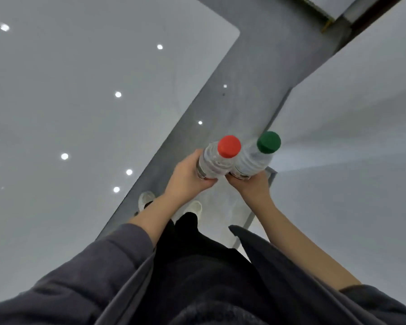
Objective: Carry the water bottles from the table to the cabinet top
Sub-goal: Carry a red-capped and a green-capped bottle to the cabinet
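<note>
I look straight down at two clear water bottles held upright side by side over the floor. The red-capped bottle (217,159) is gripped low on its body by my left hand (188,177). The green-capped bottle (256,158) is gripped from below and behind by my right hand (251,184). The two bottles touch each other. Their lower halves are hidden by my hands and by the steep viewing angle.
A glossy grey table top (80,102) with reflected ceiling lights fills the left. A pale surface (349,160) fills the right, its edge beside the green-capped bottle. Between them runs a grey floor strip (256,66), where my white shoes (145,200) stand.
</note>
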`<action>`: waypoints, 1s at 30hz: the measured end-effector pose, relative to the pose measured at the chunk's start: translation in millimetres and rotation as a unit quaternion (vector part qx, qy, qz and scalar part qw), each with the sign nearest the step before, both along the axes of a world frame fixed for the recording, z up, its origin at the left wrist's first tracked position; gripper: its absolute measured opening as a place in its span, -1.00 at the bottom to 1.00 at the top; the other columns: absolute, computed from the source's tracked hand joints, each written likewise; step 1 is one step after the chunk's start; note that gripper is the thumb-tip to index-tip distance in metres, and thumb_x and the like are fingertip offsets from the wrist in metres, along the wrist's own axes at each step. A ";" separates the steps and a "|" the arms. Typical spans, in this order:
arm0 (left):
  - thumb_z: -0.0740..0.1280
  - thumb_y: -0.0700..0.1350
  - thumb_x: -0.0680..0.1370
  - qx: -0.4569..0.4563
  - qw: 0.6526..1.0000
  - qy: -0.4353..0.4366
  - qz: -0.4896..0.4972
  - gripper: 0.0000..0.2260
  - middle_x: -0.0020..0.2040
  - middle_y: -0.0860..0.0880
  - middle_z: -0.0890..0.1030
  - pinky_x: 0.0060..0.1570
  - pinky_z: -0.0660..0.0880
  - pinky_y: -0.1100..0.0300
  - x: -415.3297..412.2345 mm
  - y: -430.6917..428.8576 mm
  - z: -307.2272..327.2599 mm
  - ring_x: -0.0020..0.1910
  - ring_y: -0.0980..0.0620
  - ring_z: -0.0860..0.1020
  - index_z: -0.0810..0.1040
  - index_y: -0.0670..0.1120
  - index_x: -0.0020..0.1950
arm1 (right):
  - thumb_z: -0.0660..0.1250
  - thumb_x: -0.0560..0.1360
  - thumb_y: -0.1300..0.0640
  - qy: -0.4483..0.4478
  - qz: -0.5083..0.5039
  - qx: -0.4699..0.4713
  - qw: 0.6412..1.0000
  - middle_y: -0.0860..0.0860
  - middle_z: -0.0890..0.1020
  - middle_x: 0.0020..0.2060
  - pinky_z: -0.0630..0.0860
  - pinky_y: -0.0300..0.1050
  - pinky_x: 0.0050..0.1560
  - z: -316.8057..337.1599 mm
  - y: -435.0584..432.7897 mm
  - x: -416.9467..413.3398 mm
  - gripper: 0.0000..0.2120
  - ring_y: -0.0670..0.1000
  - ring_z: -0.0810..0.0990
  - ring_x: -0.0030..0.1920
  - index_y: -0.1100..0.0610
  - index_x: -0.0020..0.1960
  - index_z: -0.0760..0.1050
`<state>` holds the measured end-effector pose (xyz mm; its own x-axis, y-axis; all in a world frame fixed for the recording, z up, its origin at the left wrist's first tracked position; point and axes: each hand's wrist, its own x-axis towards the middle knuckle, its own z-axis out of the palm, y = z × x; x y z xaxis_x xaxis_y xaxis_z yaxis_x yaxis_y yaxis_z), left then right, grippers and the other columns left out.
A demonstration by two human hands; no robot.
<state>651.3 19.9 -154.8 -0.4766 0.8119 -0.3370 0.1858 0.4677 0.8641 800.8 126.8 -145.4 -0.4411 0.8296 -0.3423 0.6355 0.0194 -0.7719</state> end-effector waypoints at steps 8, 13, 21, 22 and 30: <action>0.56 -0.11 0.34 0.081 0.985 0.009 -0.153 -0.62 -0.12 0.14 0.60 -0.23 0.44 0.50 45.0 100.6 59.4 -0.16 0.31 0.55 0.51 -0.07 0.07 | 0.56 0.33 0.00 0.091 -0.203 0.070 0.972 -0.03 0.69 -0.01 0.59 -0.13 -0.01 60.6 32.5 64.7 -0.51 -0.11 0.66 0.01 0.16 0.17 0.52; 0.52 0.03 0.29 0.142 0.967 0.012 -0.212 -0.63 -0.13 0.08 0.66 -0.18 0.54 0.24 53.8 149.9 112.8 -0.10 0.12 0.65 0.55 -0.04 0.02 | 0.59 0.35 0.17 0.167 -0.267 0.132 0.940 -0.09 0.66 0.08 0.63 0.09 0.10 121.6 49.9 76.0 -0.43 -0.03 0.66 0.10 0.04 0.27 0.42; 0.59 -0.20 0.33 0.281 0.934 -0.044 -0.217 -0.56 -0.09 0.24 0.62 -0.20 0.48 0.50 41.8 207.9 241.5 -0.14 0.41 0.60 0.47 0.16 0.01 | 0.58 0.36 0.20 0.272 -0.271 0.206 0.900 -0.15 0.64 0.08 0.60 -0.27 -0.06 235.1 99.0 58.7 -0.43 -0.24 0.64 0.02 -0.03 0.27 0.41; 0.59 -0.19 0.33 0.294 0.930 -0.050 -0.215 -0.55 -0.07 0.23 0.63 -0.18 0.49 0.47 38.4 213.6 256.4 -0.12 0.39 0.61 0.48 0.17 0.03 | 0.57 0.36 0.21 0.284 -0.267 0.217 0.895 -0.16 0.64 0.07 0.59 -0.30 -0.08 248.2 103.5 55.4 -0.44 -0.25 0.64 0.01 -0.05 0.25 0.42; 0.55 -0.18 0.39 0.369 0.902 -0.076 -0.213 -0.58 -0.02 0.17 0.68 -0.13 0.52 0.33 11.1 238.2 353.9 -0.06 0.24 0.64 0.51 0.16 0.12 | 0.56 0.36 0.28 0.367 -0.233 0.252 0.865 -0.13 0.68 0.03 0.58 -0.25 -0.06 337.2 131.2 38.9 -0.50 -0.17 0.67 0.00 -0.09 0.15 0.46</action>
<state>662.4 258.1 199.1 -0.0625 0.9403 0.3345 0.0661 -0.3305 0.9415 839.7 257.9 191.8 0.0358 0.9382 0.3443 0.0081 0.3442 -0.9389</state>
